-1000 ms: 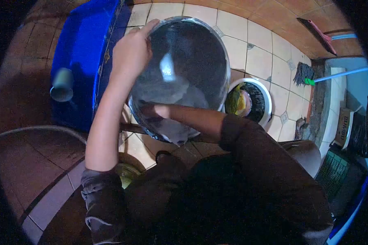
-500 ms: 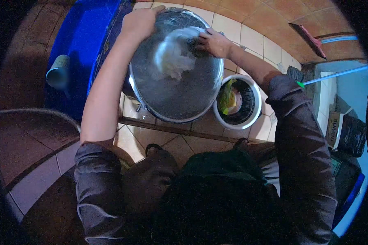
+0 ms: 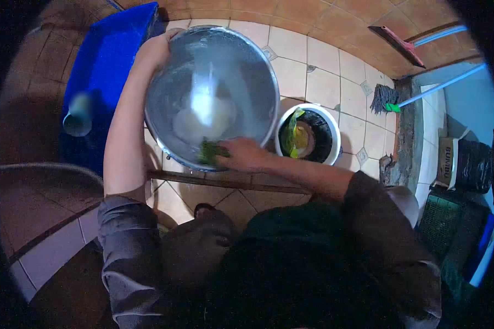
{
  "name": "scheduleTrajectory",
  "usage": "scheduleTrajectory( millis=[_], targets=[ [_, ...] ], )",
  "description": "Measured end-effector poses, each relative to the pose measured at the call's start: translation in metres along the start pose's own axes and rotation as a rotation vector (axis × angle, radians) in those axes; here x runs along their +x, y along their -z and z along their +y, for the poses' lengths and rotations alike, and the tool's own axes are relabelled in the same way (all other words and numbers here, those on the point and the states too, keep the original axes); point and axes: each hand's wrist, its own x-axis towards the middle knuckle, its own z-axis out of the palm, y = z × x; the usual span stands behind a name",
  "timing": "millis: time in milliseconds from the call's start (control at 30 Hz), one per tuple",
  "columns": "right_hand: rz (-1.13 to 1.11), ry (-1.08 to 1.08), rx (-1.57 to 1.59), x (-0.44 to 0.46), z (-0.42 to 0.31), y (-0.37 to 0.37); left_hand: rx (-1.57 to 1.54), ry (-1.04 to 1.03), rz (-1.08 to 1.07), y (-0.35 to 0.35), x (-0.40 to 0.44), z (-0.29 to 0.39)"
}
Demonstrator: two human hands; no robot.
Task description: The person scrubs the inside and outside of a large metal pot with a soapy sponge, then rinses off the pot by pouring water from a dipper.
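A large round metal pot is tilted so that its inside faces me, with a pale, cloudy patch at the bottom. My left hand is closed over its upper left rim, the fingertips partly hidden. Down at the near edge, my right hand presses a dark green scouring pad against the inner wall by the rim. Right beside the pot stands a white bucket lined in black, with a yellow-green wrapper and something brownish inside.
To the left, a blue tub holds a pale cup lying on its side. A mop head and a red squeegee are at the right. A dark crate sits lower right. A low ledge crosses in front of me.
My right hand has swept from the pot's far right side to its near rim, and the green pad now shows. The pot has shifted left and tilted more towards me; the white suds have thinned.
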Motion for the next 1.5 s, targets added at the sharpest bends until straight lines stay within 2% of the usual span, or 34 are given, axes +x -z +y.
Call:
scheduleTrajectory(
  millis=[67,100,167,233,333,367,433,500,533,600,700,800,867,933,1033,1067,1167,1233,1300,1400,1500],
  targets=[
    [0.031,0.022,-0.607,0.002,0.055,0.018,0.063,-0.041,0.023,0.002,-0.008,0.003],
    [0.029,0.143,-0.901,0.013,0.076,0.068,0.092,-0.051,0.037,0.002,-0.016,0.000],
    [0.105,0.345,-1.211,0.068,0.141,0.122,0.144,-0.129,0.081,-0.008,-0.008,-0.005],
    [0.405,0.570,-0.997,0.109,0.138,0.177,0.177,-0.193,0.109,-0.012,0.002,-0.006],
    [0.249,0.765,-1.390,0.107,0.095,0.204,0.190,-0.190,0.094,-0.011,0.001,-0.009],
    [0.212,0.566,-0.473,0.115,0.128,0.184,0.196,-0.152,0.077,-0.005,-0.002,-0.009],
    [0.215,0.338,0.504,0.120,0.214,0.117,0.194,-0.053,0.058,-0.002,-0.002,-0.013],
    [0.190,0.060,-0.882,0.038,0.130,0.082,0.184,0.069,0.056,-0.005,0.001,-0.020],
    [0.114,-0.025,-0.975,0.021,0.093,0.065,0.179,0.097,0.063,-0.007,0.002,-0.020],
    [0.011,-0.150,-0.662,0.007,0.047,0.046,0.175,0.144,0.078,-0.010,0.007,-0.019],
    [0.196,0.129,-0.395,-0.007,0.054,0.034,0.145,0.106,0.077,-0.009,0.007,-0.025],
    [0.217,0.256,-0.697,0.001,0.099,0.082,0.153,0.081,0.075,-0.007,0.002,-0.025],
    [0.096,0.353,-0.930,0.029,0.105,0.148,0.176,0.011,0.076,-0.006,0.002,-0.027],
    [0.324,0.660,-1.296,0.080,0.122,0.188,0.193,-0.028,0.075,-0.008,0.002,-0.026],
    [0.268,0.640,-1.351,0.099,0.092,0.217,0.200,-0.024,0.090,-0.004,0.003,-0.024],
    [0.328,0.473,-1.064,0.117,0.120,0.206,0.185,-0.009,0.101,-0.007,0.004,-0.028],
    [0.315,0.438,-1.151,0.065,0.117,0.168,0.181,0.044,0.141,-0.008,0.001,-0.037],
    [0.403,0.334,-0.878,0.032,0.119,0.128,0.189,0.110,0.140,-0.009,0.001,-0.036],
    [0.460,0.115,-0.667,0.008,0.094,0.092,0.197,0.200,0.102,-0.009,0.005,-0.031],
    [0.389,0.002,-0.476,-0.016,0.051,0.062,0.194,0.216,0.021,-0.010,0.012,-0.037],
    [0.388,0.190,-0.289,-0.014,0.079,0.046,0.190,0.103,0.081,-0.014,0.012,-0.049]
  ],
)
